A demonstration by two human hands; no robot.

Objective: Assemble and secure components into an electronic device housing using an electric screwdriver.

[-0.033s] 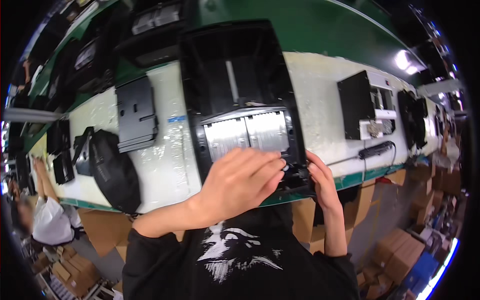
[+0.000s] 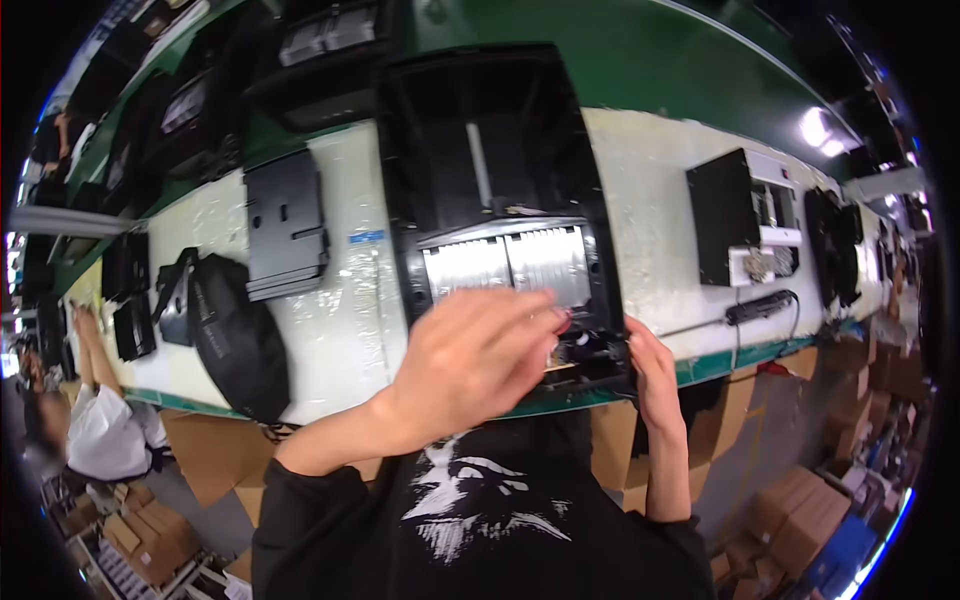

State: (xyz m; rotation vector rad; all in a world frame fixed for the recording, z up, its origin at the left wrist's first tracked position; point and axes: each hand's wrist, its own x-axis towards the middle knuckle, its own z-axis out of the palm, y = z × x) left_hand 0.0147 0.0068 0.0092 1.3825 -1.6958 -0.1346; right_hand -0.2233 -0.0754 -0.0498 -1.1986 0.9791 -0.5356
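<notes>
A large black housing (image 2: 480,150) lies before me on the bench, with two ribbed silver metal blocks (image 2: 545,260) set in its nearer half. My left hand (image 2: 480,345) reaches across the housing's near end, its fingers bent and drawn together; whatever their tips hold is hidden and blurred. Small dark parts (image 2: 600,352) show just right of those fingertips. At the near right corner my right hand (image 2: 655,375) grips the housing's edge, with fingers on the rim.
A flat dark panel (image 2: 285,225) and a black bag (image 2: 235,335) lie left. On the right are a black-and-white box-shaped unit (image 2: 725,215) and a corded black tool (image 2: 760,307). Similar black housings (image 2: 320,90) stand behind. Cardboard boxes (image 2: 795,510) sit below; another person (image 2: 105,420) is far left.
The whole view has shifted slightly, so the bench and housing appear a little further right. My left fingertips have moved slightly at the near end; my right hand keeps its grip.
</notes>
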